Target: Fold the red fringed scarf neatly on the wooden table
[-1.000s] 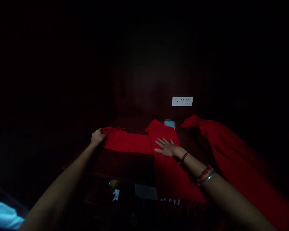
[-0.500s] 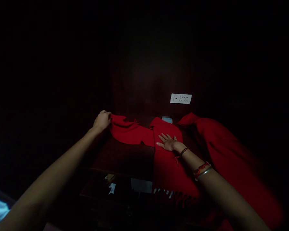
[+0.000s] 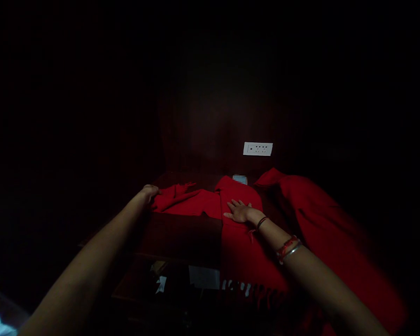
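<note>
Our left hand, clamped on one end of the red fringed scarf, has just lowered it toward the tabletop, leaving that stretch creased; our right hand lies flat on the scarf, fingers spread.

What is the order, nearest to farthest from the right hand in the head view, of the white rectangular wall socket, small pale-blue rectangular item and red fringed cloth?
1. Red fringed cloth: directly under the right hand.
2. Pale-blue item: just beyond the cloth's far edge.
3. White socket: on the wall behind.
</note>
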Available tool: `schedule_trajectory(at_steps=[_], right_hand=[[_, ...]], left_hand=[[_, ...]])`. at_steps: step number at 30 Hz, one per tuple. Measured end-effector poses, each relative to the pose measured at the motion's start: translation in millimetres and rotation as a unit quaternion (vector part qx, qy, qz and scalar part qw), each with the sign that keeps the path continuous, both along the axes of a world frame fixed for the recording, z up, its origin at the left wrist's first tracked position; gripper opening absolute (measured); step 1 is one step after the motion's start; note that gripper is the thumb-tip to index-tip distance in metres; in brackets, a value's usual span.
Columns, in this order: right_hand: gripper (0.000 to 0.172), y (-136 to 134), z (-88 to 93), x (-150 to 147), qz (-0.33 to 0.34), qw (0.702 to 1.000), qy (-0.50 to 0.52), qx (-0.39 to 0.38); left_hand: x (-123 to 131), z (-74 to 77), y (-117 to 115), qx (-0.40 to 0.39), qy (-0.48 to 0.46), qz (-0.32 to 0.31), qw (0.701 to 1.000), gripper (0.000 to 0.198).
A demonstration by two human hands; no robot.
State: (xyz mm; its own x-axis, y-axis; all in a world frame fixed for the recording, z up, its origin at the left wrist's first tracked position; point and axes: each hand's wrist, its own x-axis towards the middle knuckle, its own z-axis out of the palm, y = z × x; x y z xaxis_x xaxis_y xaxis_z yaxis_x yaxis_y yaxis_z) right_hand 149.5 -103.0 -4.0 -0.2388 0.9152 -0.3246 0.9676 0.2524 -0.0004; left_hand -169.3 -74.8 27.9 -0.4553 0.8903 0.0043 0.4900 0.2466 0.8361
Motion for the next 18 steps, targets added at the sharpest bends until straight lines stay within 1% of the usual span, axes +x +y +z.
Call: schedule_trajectory(at_steps=[1, 2, 3, 4, 5, 6, 7, 8, 9, 11, 12, 14, 15, 16, 17, 18], right_hand=[[0.072, 0.2, -1.6, 0.6, 0.001, 1.0, 0.003, 0.003], [0.072, 0.1, -3.7, 0.9, 0.003, 1.0, 0.009, 0.007], [0.073, -0.3, -6.3, 0.9, 0.006, 1.0, 0.016, 0.014], [0.073, -1.3, -9.3, 0.5, 0.01, 0.999, 0.025, 0.022], [0.073, -2.7, -12.2, -0.6, 0.019, 0.999, 0.035, 0.032], [0.073, -4.7, -14.6, -2.2, 0.031, 0.998, 0.046, 0.041], [0.073, -7.0, -16.2, -4.2, 0.042, 0.996, 0.057, 0.052], [0.073, -9.5, -16.7, -6.3, 0.053, 0.995, 0.066, 0.059], [0.073, -11.7, -15.7, -8.2, 0.06, 0.994, 0.071, 0.06], [0.075, -13.7, -10.0, -10.5, 0.07, 0.993, 0.078, 0.057], [0.075, -12.9, -6.0, -10.6, 0.072, 0.992, 0.085, 0.064], [0.075, -7.3, 1.2, -9.3, 0.071, 0.986, 0.104, 0.112], [0.074, -2.9, 3.1, -8.4, 0.065, 0.981, 0.112, 0.144], [0.074, 2.2, 3.4, -7.8, 0.056, 0.978, 0.113, 0.163], [0.074, 7.5, 2.0, -7.8, 0.044, 0.979, 0.108, 0.164], [0.075, 12.7, -0.8, -8.4, 0.032, 0.984, 0.099, 0.145]], left_hand=[[7.6, 6.8, -0.1, 0.046, 0.036, 0.007, 0.998, 0.025], [17.2, 16.0, -1.8, 0.115, 0.077, 0.013, 0.99, 0.031], [28.5, 26.8, -5.0, 0.197, 0.117, 0.015, 0.973, 0.037], [41.3, 38.1, -9.2, 0.3, 0.173, 0.008, 0.938, 0.04], [54.7, 48.7, -13.9, 0.376, 0.219, -0.011, 0.901, 0.042], [67.7, 57.4, -18.3, 0.416, 0.256, -0.038, 0.872, 0.045], [79.0, 63.1, -21.7, 0.427, 0.292, -0.072, 0.853, 0.048], [87.6, 65.2, -23.3, 0.416, 0.326, -0.098, 0.843, 0.051], [92.6, 63.7, -23.0, 0.384, 0.357, -0.113, 0.844, 0.054], [90.2, 51.0, -17.0, 0.28, 0.401, -0.115, 0.865, 0.055], [83.3, 41.8, -12.3, 0.218, 0.409, -0.111, 0.879, 0.055], [61.4, 22.6, -2.7, 0.117, 0.397, -0.137, 0.9, 0.051], [48.4, 14.2, 0.8, 0.091, 0.387, -0.164, 0.903, 0.049], [35.1, 7.0, 2.8, 0.087, 0.381, -0.17, 0.905, 0.046], [22.5, 1.1, 3.2, 0.089, 0.374, -0.149, 0.911, 0.042], [11.0, -4.0, 2.4, 0.088, 0.366, -0.111, 0.92, 0.04]])
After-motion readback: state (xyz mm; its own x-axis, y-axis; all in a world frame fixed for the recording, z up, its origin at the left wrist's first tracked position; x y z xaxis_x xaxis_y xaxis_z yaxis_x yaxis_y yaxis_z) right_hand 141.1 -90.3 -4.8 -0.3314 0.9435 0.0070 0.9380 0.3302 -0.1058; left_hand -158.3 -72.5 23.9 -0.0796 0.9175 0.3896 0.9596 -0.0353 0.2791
